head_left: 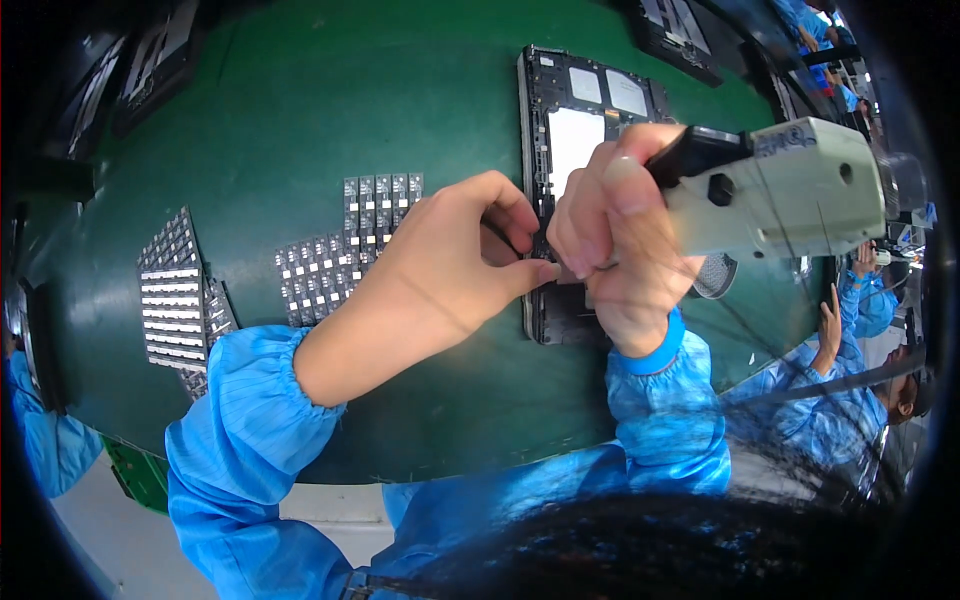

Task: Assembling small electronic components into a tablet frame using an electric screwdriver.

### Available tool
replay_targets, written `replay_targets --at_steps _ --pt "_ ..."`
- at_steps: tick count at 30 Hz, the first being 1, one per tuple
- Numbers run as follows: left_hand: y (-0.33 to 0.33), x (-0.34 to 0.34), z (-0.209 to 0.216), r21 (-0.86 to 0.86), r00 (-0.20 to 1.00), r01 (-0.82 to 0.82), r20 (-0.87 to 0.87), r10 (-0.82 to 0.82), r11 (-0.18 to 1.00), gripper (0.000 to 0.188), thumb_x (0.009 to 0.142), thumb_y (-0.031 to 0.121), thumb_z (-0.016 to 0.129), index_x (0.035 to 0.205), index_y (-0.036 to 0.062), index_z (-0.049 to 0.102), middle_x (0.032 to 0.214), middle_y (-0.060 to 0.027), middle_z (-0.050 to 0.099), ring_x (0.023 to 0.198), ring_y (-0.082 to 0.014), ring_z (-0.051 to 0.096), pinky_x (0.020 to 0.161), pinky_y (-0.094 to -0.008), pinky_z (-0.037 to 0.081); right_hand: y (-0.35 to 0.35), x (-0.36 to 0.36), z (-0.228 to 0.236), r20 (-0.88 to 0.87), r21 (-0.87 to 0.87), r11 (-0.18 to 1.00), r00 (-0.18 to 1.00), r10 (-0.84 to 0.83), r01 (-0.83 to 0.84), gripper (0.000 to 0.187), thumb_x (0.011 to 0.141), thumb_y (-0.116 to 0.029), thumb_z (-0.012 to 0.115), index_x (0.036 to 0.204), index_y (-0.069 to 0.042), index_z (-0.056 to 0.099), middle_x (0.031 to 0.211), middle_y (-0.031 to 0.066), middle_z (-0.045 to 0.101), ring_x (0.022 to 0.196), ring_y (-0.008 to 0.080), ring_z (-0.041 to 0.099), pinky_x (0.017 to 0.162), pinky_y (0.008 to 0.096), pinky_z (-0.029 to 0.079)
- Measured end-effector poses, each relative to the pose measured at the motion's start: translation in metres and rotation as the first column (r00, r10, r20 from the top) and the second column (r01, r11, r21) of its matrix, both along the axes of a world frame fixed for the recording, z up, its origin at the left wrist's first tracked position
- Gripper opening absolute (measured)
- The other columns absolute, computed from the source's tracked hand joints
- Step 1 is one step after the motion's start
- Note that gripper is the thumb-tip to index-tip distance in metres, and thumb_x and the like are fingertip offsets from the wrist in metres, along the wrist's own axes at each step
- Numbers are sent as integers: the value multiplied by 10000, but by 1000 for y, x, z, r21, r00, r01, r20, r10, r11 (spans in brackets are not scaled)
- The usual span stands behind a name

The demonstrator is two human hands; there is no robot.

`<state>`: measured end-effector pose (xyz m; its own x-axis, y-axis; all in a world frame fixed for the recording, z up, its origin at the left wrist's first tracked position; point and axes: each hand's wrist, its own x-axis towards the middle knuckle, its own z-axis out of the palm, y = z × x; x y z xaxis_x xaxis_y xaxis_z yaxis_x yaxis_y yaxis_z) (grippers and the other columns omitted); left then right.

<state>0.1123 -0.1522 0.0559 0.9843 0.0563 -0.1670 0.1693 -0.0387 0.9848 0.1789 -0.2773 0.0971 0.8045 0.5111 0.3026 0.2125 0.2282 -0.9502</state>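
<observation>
In my right hand (625, 215) is a pale electric screwdriver (775, 195) with a black lever; its tip is hidden by my fingers. Beneath this hand lies a black, flat electronic device chassis (575, 140) with pale plates, partly covered. My left hand (455, 255) is curled at the chassis's left edge, thumb tip close to my right fingertips. Whatever small thing the left fingers pinch cannot be made out. Left of that hand lie strips of small black parts with white patches (383, 205), and further left another stack of striped parts (172, 310).
Everything lies on a green work surface (290, 110). More black chassis (675, 35) stand at the far right and the far left edge. A round, mesh-like item (715, 276) sits right of my right wrist. People in blue sleeves (845, 325) work at the right.
</observation>
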Motion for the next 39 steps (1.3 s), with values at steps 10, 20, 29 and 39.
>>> replay_targets --at_steps 10,20,29,39 --pt "-2 -1 8 -46 1000 7 -1 -7 999 255 766 26 759 895 -28 545 824 -76 604 712 -134 628 607 -240 492 -12 8 -2 -86 19 996 993 83 -82 171 901 -115 611 947 -37 467 614 15 453 444 82 400 396 246 320" --pt "-6 3 22 -83 983 -1 -183 -14 997 307 768 -30 741 976 -1 517 903 -63 558 754 -92 623 637 -215 542 -136 62 14 -28 417 855 945 -327 308 229 903 -118 542 1119 -46 514 529 -10 338 407 90 326 375 262 324" --pt "-15 13 22 -74 955 -40 -297 17 996 311 772 -62 723 982 5 504 909 -64 555 788 -102 643 625 -207 543 -169 85 -12 -78 323 854 910 -407 409 238 872 -34 556 1093 15 481 550 30 401 410 100 349 386 267 319" --pt "-21 17 21 -35 941 -70 -335 54 997 319 765 -117 700 980 13 505 925 -51 552 801 -71 632 654 -155 501 -164 93 -16 -66 115 876 884 -463 468 256 881 -97 554 1117 -32 479 518 10 344 395 104 311 379 273 297"
